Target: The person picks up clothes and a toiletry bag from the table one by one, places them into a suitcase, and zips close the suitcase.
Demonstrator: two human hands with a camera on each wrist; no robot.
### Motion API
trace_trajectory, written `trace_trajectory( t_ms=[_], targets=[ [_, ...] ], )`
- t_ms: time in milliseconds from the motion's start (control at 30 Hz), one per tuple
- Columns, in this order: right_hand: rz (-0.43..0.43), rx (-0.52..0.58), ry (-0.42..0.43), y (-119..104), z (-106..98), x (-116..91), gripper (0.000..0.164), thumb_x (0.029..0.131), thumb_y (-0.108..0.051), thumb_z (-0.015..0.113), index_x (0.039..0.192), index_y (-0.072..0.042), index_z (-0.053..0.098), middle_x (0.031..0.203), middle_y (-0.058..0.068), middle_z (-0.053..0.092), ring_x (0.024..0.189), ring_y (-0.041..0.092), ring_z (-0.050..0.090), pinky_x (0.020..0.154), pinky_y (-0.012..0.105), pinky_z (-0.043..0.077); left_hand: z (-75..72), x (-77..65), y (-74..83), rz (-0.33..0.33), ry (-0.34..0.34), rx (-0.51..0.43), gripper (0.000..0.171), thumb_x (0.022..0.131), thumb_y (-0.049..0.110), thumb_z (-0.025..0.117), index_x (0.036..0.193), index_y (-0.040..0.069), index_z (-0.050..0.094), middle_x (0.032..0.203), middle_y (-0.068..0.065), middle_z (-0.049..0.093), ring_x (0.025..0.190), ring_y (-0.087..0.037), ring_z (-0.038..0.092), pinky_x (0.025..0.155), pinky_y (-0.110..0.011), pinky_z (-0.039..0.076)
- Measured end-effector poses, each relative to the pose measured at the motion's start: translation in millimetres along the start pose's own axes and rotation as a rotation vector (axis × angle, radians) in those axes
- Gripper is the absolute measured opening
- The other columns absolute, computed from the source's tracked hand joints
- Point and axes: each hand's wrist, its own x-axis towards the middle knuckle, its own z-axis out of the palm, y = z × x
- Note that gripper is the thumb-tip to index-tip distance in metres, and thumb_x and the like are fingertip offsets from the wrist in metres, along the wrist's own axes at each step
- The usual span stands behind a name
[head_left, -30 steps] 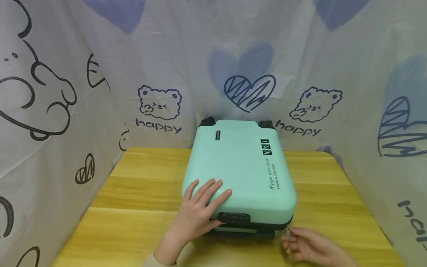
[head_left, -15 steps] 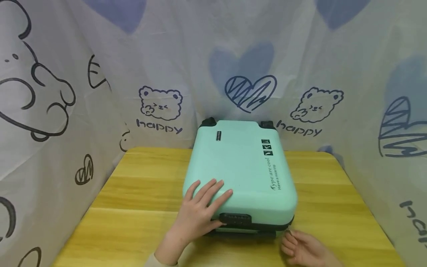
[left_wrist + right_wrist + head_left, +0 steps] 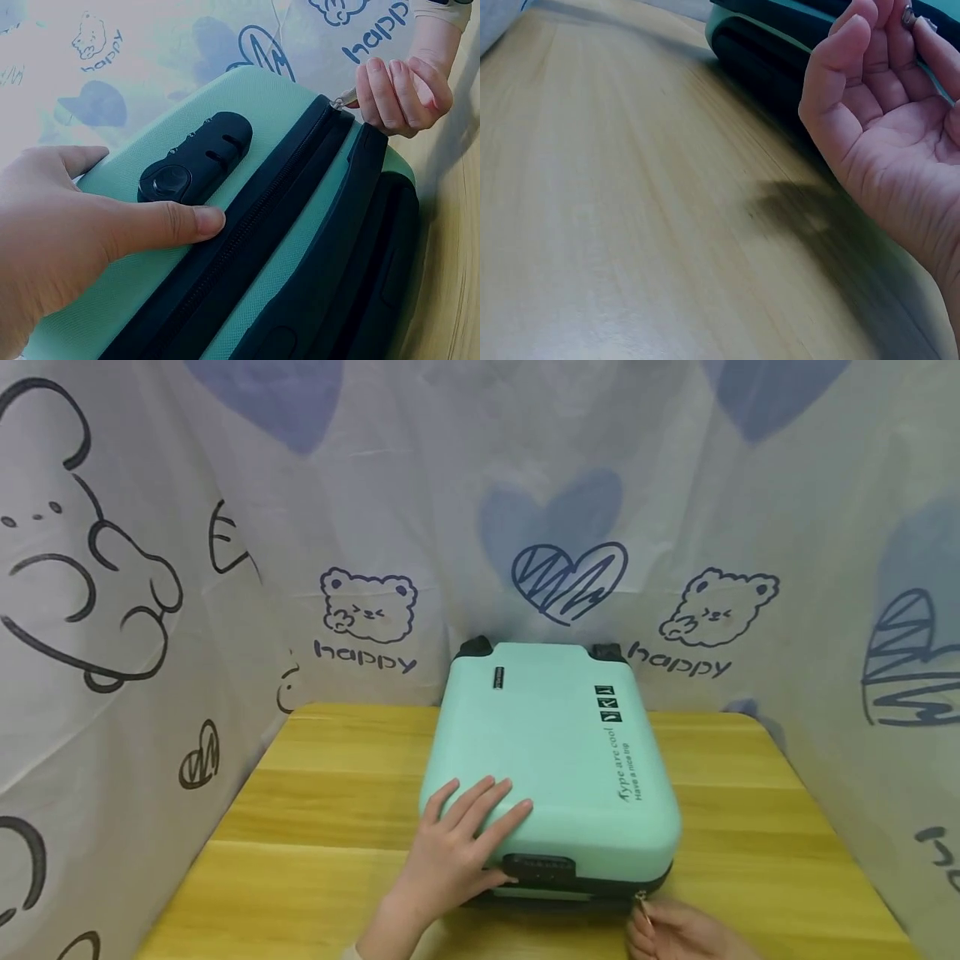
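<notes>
A mint-green suitcase (image 3: 547,752) lies flat on the wooden table, its wheels toward the curtain. My left hand (image 3: 457,852) rests with spread fingers on the lid's near left corner. In the left wrist view its thumb lies along the black zipper band (image 3: 262,202), beside the combination lock (image 3: 199,157). My right hand (image 3: 675,931) pinches a metal zipper pull (image 3: 642,906) at the near right corner. The right wrist view shows the pull between thumb and fingertips, with the other fingers curled. A black carry handle (image 3: 322,247) runs along the suitcase's near side.
The yellow wooden table (image 3: 330,802) extends on both sides of the suitcase. A white curtain (image 3: 450,485) printed with hearts and bears hangs behind it and along both sides. The suitcase's wheel end stands close to the curtain.
My right hand has moved slightly left along the front corner with the zipper pull. My left hand keeps its place on the lid. The whole head view has shifted a little.
</notes>
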Motion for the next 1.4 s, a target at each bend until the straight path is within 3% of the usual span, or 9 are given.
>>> trace_trajectory(
  t_ms=[200, 400, 667, 867, 1067, 1233, 1400],
  targets=[
    [0.053, 0.122, 0.057, -1.5, 8.6, 2.2, 0.045, 0.109, -0.028, 0.019, 0.114, -0.016, 0.062, 0.109, -0.006, 0.063, 0.099, 0.006, 0.056, 0.093, 0.020, 0.044, -1.4, 1.3, 0.2, -0.008, 0.002, 0.000, 0.116, 0.047, 0.065, 0.088, 0.147, 0.025, 0.045, 0.147, -0.005, 0.050, 0.135, -0.023, 0.049, 0.108, -0.053, 0.036],
    [0.100, 0.086, 0.080, -1.1, 17.2, 6.7, 0.045, 0.109, -0.030, 0.018, 0.114, -0.019, 0.061, 0.106, -0.009, 0.061, 0.095, 0.004, 0.052, 0.091, 0.020, 0.042, -5.6, 2.4, -0.1, 0.002, -0.002, 0.009, 0.115, 0.047, 0.067, 0.086, 0.146, 0.026, 0.045, 0.146, -0.004, 0.052, 0.134, -0.022, 0.050, 0.107, -0.052, 0.037],
    [0.189, 0.141, 0.296, -0.1, 37.0, 24.8, 0.040, 0.108, -0.034, 0.026, 0.099, -0.020, 0.062, 0.094, -0.010, 0.062, 0.084, 0.002, 0.051, 0.081, 0.017, 0.042, -4.7, 3.3, 1.8, 0.009, 0.019, 0.005, 0.113, 0.047, 0.065, 0.087, 0.145, 0.025, 0.047, 0.145, -0.005, 0.053, 0.132, -0.024, 0.051, 0.105, -0.053, 0.037],
    [0.138, 0.151, 0.283, 3.9, 36.4, 28.6, 0.041, 0.108, -0.033, 0.025, 0.099, -0.019, 0.064, 0.100, -0.009, 0.065, 0.092, 0.002, 0.057, 0.083, 0.015, 0.046, -1.0, 2.2, 0.3, 0.007, 0.030, -0.002, 0.114, 0.046, 0.064, 0.088, 0.145, 0.025, 0.048, 0.145, -0.005, 0.053, 0.133, -0.024, 0.051, 0.106, -0.054, 0.037],
    [0.056, 0.311, 0.249, 14.5, 32.3, 35.1, 0.040, 0.108, -0.032, 0.029, 0.108, -0.015, 0.065, 0.108, -0.005, 0.067, 0.102, 0.004, 0.062, 0.093, 0.014, 0.048, 1.2, 3.9, -1.3, 0.012, 0.033, -0.003, 0.114, 0.046, 0.063, 0.089, 0.145, 0.025, 0.048, 0.146, -0.005, 0.051, 0.133, -0.024, 0.050, 0.106, -0.055, 0.037],
    [0.058, 0.412, 0.216, 18.6, 28.3, 37.1, 0.037, 0.107, -0.034, 0.035, 0.107, -0.014, 0.067, 0.108, -0.003, 0.067, 0.103, 0.005, 0.062, 0.097, 0.016, 0.046, 1.7, 4.2, -0.7, 0.011, 0.028, 0.016, 0.113, 0.048, 0.064, 0.088, 0.145, 0.025, 0.047, 0.146, -0.005, 0.051, 0.133, -0.024, 0.050, 0.107, -0.054, 0.037],
    [0.099, 0.372, 0.233, 20.5, 28.9, 41.8, 0.039, 0.106, -0.035, 0.034, 0.105, -0.015, 0.067, 0.105, -0.004, 0.068, 0.098, 0.005, 0.063, 0.092, 0.015, 0.048, 1.2, 0.4, 2.0, -0.001, 0.027, 0.012, 0.113, 0.046, 0.064, 0.088, 0.145, 0.025, 0.048, 0.146, -0.005, 0.052, 0.133, -0.024, 0.051, 0.106, -0.054, 0.037]
  ],
)
